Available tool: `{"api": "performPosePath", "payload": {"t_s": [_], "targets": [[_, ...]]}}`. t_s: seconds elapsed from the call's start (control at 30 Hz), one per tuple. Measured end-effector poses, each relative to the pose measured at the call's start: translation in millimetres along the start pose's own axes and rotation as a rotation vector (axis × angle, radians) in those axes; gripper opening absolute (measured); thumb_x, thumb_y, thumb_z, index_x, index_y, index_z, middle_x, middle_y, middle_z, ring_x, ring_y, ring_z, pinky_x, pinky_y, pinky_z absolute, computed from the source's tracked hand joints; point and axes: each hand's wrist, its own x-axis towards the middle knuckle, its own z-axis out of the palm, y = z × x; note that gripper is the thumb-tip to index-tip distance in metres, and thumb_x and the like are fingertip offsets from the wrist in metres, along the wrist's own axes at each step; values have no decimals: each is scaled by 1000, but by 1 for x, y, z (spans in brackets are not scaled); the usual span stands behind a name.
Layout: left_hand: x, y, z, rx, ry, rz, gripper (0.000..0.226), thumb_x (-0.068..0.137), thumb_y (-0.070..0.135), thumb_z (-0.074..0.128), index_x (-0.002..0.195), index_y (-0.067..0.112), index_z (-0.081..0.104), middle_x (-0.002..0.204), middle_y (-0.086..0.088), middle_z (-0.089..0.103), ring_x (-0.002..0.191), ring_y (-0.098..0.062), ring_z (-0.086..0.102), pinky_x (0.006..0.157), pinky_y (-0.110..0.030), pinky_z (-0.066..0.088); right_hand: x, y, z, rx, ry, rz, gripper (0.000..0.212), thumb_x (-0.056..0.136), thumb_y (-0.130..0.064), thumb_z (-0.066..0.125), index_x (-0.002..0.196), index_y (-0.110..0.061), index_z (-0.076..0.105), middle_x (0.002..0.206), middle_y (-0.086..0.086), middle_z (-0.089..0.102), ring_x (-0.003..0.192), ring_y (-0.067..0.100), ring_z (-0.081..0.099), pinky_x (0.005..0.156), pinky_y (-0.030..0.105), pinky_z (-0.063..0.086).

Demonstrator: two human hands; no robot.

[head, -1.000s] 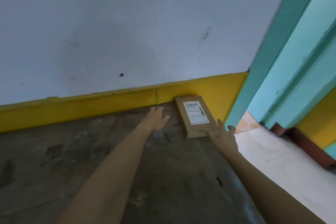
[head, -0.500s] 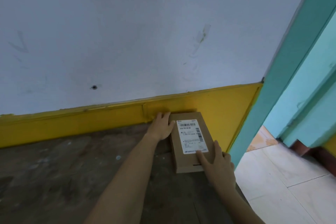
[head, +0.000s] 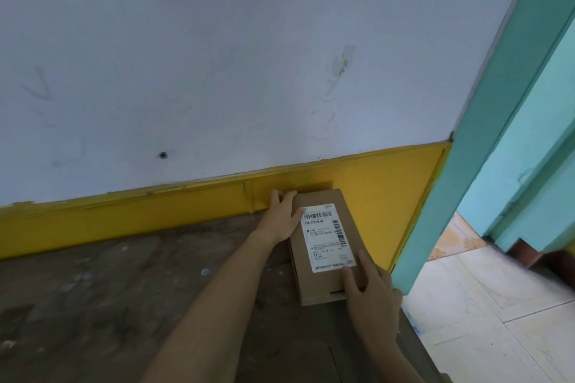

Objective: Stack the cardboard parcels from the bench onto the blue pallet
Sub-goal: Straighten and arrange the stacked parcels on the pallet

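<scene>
This looks like the pick-up of the cardboard parcel (head: 320, 284). I judge it wants a lift from both ends at once: fingertips under the short edges, raise it level, and draw it back from the yellow band (head: 124, 214) before turning, since the teal door frame (head: 466, 165) stands close on the right.

The left hand (head: 281, 218) clasps the parcel's far left corner, thumb on top and fingers bent round the end by the wall. The right hand (head: 370, 292) holds the near right corner, thumb and forefinger spread on top. I cannot tell whether any fingers are underneath.

The parcel lies flat at the far right corner of the bench (head: 124, 305), its far end at the band. It is a thin, long brown box with 1 white barcode label (head: 326, 236) on top and a tuck slot at its near end.
</scene>
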Motion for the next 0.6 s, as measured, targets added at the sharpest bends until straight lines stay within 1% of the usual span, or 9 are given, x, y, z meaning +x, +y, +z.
{"api": "performPosePath", "payload": {"t_s": [0.13, 0.33, 0.47, 0.6], "targets": [[-17, 4, -15, -24, 19, 11, 56, 99, 37, 40, 147, 14, 24, 143, -8, 18, 126, -26, 39, 104, -34, 37, -17, -13, -8, 36, 22, -17, 50, 94, -42, 45, 142, -34, 34, 144, 0, 40, 128, 27, 38, 105, 40, 33], [-60, 10, -62, -28, 87, 10, 55, 99, 38, 38, 146, 13, 24, 143, -9, 18, 124, -26, 39, 100, -35, 41, -56, -46, -34, 58, 32, -88, 47, 95, -39, 43, 141, -32, 37, 143, 0, 42, 129, 28, 37, 104, 40, 34], [-103, 15, -99, -22, 119, 17, 56, 99, 37, 38, 147, 13, 23, 146, -10, 16, 124, -28, 42, 101, -38, 44, -99, -69, -49, 58, 37, -152, 47, 95, -38, 44, 141, -32, 37, 142, -3, 45, 128, 23, 39, 102, 35, 34], [-163, 14, -135, 1, 147, 40, 55, 100, 36, 37, 147, 12, 23, 146, -14, 15, 123, -29, 45, 97, -36, 44, -158, -90, -68, 57, 40, -193, 47, 95, -36, 44, 141, -30, 39, 140, -2, 47, 125, 23, 42, 101, 33, 36]]}}
